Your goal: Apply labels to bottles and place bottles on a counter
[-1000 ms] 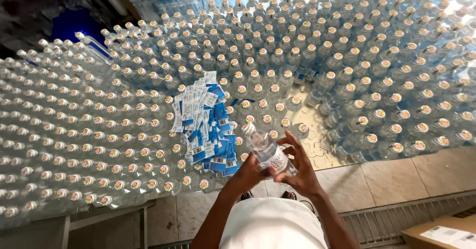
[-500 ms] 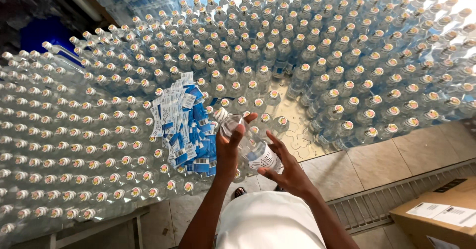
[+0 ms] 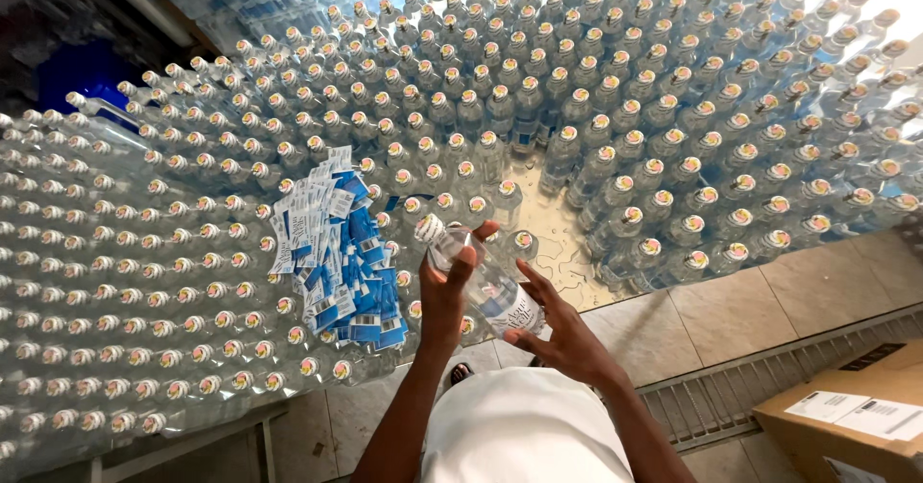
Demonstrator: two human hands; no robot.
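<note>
I hold a clear plastic water bottle [image 3: 478, 281] tilted in front of me, cap pointing up-left. My left hand [image 3: 444, 296] wraps around its upper body near the neck. My right hand [image 3: 556, 324] supports its lower end, fingers against the blue and white label. A heap of loose blue and white labels [image 3: 332, 247] lies on top of the capped bottles just left of my left hand.
Several hundred capped clear bottles [image 3: 625, 127] stand packed on the floor all around. A small wet bare patch [image 3: 558, 238] opens behind the held bottle. Tiled floor and a metal drain grate [image 3: 731, 396] run at right; a cardboard box [image 3: 856, 416] sits bottom right.
The bottle has been turned and brought a little lower between my hands. My left hand moved up toward its neck and my right hand slid under its labelled end.
</note>
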